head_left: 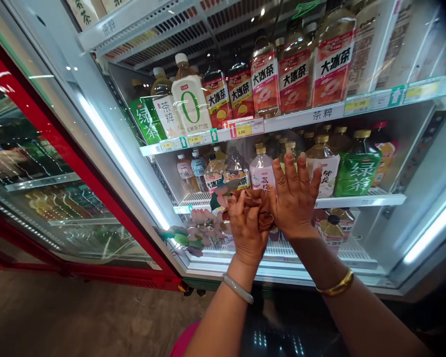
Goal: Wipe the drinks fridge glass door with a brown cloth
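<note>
My left hand (247, 228), with a pale bangle at the wrist, has its fingers bent over a crumpled brown cloth (262, 208). The cloth is pressed against the glass front of a lit drinks cooler. Just right of it, my right hand (295, 198) lies flat on the glass with its fingers spread, a gold bangle on the wrist. A lotus flower decal (206, 223) is on the glass left of my left hand. Behind the glass, a pink-labelled bottle (262, 166) and a green tea bottle (360, 166) stand on the middle shelf.
Large tea bottles (332, 62) line the upper shelf above price tags (243, 130). A red door frame (78, 163) slants down on the left, with a second cooler behind it. Dark floor (78, 312) shows at the lower left.
</note>
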The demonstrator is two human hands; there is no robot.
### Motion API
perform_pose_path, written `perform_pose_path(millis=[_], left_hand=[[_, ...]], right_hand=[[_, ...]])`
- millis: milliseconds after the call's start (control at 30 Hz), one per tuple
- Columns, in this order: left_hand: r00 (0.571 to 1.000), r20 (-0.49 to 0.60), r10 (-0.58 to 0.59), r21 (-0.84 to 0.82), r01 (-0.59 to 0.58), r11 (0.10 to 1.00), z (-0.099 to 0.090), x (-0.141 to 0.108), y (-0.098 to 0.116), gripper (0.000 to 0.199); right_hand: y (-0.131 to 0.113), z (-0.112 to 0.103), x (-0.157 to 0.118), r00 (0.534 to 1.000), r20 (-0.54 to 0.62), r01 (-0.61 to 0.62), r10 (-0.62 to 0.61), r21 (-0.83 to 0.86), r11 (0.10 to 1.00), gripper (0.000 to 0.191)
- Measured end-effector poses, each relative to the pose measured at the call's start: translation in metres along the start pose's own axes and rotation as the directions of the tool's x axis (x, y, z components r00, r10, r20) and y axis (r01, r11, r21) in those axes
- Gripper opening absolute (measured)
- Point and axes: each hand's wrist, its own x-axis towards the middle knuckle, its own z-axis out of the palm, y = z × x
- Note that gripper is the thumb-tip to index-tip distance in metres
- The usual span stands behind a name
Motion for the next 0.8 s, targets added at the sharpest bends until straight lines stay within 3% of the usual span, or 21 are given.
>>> perform_pose_path(millis=[67, 133, 233, 300, 367, 433, 500, 567, 633, 700, 800], left_hand=[[1.000, 0.014, 0.009, 0.009, -0.009, 1.000, -0.008, 0.019, -0.010, 0.045], [0.990, -0.080, -0.113, 0.005, 0.113, 0.994, -0.014, 0.039, -0.022, 0.049], [0.902, -0.246, -0.356, -0.021, 0.362, 0.932, -0.015, 0.047, -0.030, 0.054], [0.878, -0.263, -0.401, -0.008, 0.413, 0.911, -0.010, 0.035, -0.023, 0.055], [0.917, -0.191, -0.349, 0.021, 0.359, 0.933, -0.002, 0.016, -0.009, 0.054], [0.972, -0.083, -0.220, 0.025, 0.223, 0.975, 0.003, 0.004, 0.002, 0.051], [0.998, 0.003, -0.064, 0.002, 0.064, 0.998, 0.002, 0.005, 0.004, 0.047], [1.000, 0.026, 0.014, -0.014, -0.014, 1.000, -0.004, 0.020, -0.004, 0.046], [0.997, -0.028, -0.069, -0.004, 0.069, 0.998, -0.012, 0.040, -0.017, 0.050], [0.963, -0.118, -0.242, -0.006, 0.243, 0.970, -0.018, 0.051, -0.028, 0.055], [0.897, -0.217, -0.385, 0.007, 0.396, 0.918, -0.016, 0.041, -0.027, 0.054]], right_hand=[[0.000, -0.001, 0.001, 1.000, 0.007, -0.014, 0.014, -0.005, 1.000, 0.073], [0.000, -0.002, 0.001, 1.000, 0.007, -0.007, 0.007, 0.000, 1.000, 0.075], [0.001, -0.004, 0.001, 1.000, 0.006, 0.007, -0.008, 0.001, 1.000, 0.077], [0.001, -0.003, 0.001, 1.000, 0.020, 0.006, -0.006, -0.005, 1.000, 0.076], [0.002, -0.003, 0.000, 1.000, 0.031, -0.005, 0.005, -0.008, 1.000, 0.076], [0.002, -0.002, 0.000, 0.999, 0.032, -0.014, 0.014, -0.003, 1.000, 0.076], [0.001, -0.002, 0.000, 1.000, 0.015, -0.010, 0.010, 0.000, 1.000, 0.074], [0.001, -0.002, 0.001, 1.000, -0.002, 0.000, 0.000, 0.001, 1.000, 0.073], [0.002, -0.003, 0.000, 1.000, -0.008, 0.007, -0.007, 0.000, 1.000, 0.073], [0.003, -0.004, 0.000, 1.000, 0.016, 0.014, -0.014, 0.003, 1.000, 0.074], [0.004, -0.005, -0.001, 0.999, 0.041, 0.025, -0.025, 0.016, 1.000, 0.074]])
